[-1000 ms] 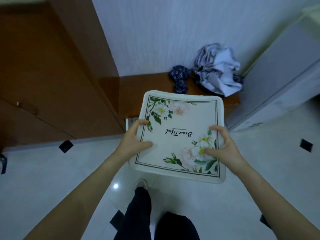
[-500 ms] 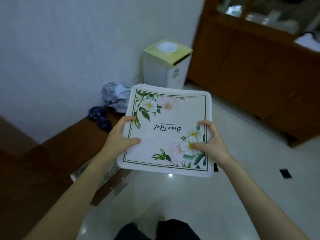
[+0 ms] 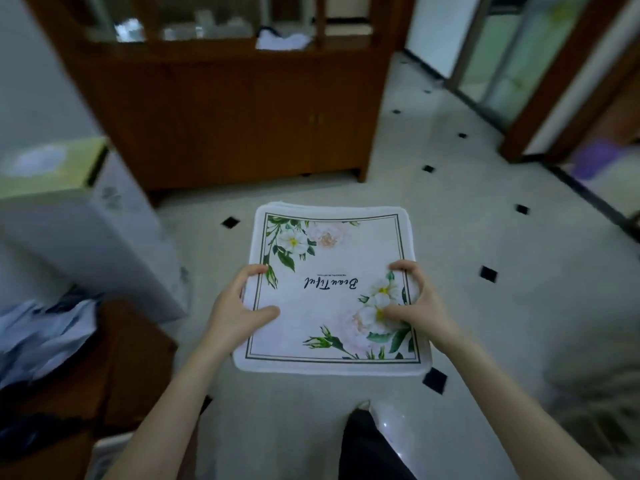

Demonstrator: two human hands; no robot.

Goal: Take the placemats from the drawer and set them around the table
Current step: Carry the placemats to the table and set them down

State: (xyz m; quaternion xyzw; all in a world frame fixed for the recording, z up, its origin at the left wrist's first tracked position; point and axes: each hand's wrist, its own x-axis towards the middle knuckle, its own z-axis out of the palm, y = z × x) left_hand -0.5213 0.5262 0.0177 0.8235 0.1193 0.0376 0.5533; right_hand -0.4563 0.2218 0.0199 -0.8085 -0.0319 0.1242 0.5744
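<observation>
- Nearest, a dark trouser leg [image 3: 370, 448] and a shoe tip over pale floor tile [image 3: 485, 220].
- Held level at about waist height: a stack of placemats [image 3: 332, 289], floral print up, layered edges visible at the far rim; probably kept flat so the stack stays squared for carrying.
- Left hand [image 3: 239, 310] gripping the stack's left edge, thumb on top, fingers curled around the rim.
- Right hand [image 3: 420, 306] gripping the right edge likewise, thumb pressed on the flower print.
- Low at left, a wooden bench [image 3: 131, 351] with crumpled cloth [image 3: 41, 334], beside a white box [image 3: 86, 230].
- Farther off, a wooden cabinet [image 3: 242, 123] with glass doors.
- No table in view; setting out not yet begun.
</observation>
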